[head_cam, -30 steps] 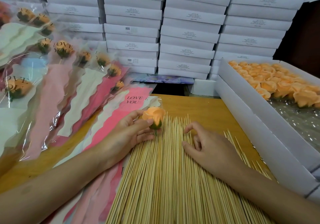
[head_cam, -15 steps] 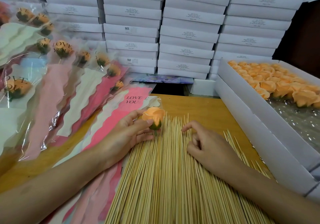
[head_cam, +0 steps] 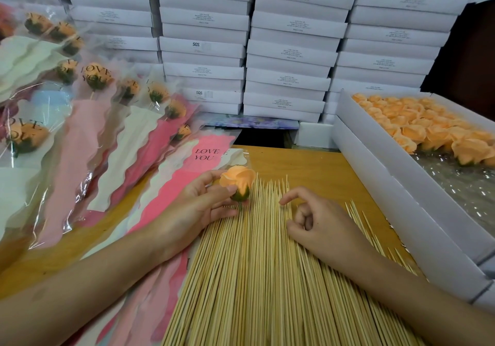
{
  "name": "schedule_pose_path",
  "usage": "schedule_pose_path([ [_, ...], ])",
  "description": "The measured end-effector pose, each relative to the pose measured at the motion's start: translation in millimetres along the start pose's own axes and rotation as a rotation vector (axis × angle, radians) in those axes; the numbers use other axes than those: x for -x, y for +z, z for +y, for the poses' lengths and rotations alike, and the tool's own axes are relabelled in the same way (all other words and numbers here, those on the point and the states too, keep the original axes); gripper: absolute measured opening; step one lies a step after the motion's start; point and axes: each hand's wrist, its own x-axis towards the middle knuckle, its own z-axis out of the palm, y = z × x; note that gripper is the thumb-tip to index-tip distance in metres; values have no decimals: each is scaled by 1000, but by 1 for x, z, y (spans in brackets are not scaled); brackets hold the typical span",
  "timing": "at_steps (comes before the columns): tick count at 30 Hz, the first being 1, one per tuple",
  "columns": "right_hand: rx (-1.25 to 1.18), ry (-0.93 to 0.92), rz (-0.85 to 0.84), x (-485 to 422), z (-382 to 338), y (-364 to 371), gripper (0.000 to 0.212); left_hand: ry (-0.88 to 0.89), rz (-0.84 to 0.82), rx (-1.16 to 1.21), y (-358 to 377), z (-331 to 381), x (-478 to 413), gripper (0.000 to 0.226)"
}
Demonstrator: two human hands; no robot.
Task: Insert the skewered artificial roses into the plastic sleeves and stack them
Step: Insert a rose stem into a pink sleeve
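Off at nine to eleven o'clock, a fanned heap of sleeved roses point(head_cam: 80, 137) lies overlapped on the table point(head_cam: 308, 163). Many orange heads show through the plastic, so I judge a fair share of the work done.

Nearer the middle, at about ten o'clock from the hands, flat empty sleeves point(head_cam: 206, 155) lie in a pile, the top one pink and partly under the left forearm. The left hand point(head_cam: 195, 209) rests on them and pinches a rose point(head_cam: 238, 179) by its green base between thumb and fingertips. The head points to twelve o'clock, just over the sharp ends of the sticks. No stick is in it, as far as I can see.

From six o'clock upward, a wide bed of sticks point(head_cam: 254, 278) covers the table. The right hand point(head_cam: 321, 225) rests on it with the forefinger crooked down onto the tips and the other fingers curled into the palm, with nothing lifted out.

At two o'clock, an open box point(head_cam: 375, 179) holds many loose roses point(head_cam: 417, 131), though part of its floor shows bare. Closed boxes point(head_cam: 289, 51) are stacked at twelve o'clock.

This rose seems to need its stick, then a sleeve, then the heap. Plenty more appear to remain.
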Motion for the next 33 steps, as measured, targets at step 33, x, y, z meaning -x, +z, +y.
schedule_pose_path([
  [33,-21,39,27,-3,7,-12,20,-1,-25,-13,0,-1,0,59],
])
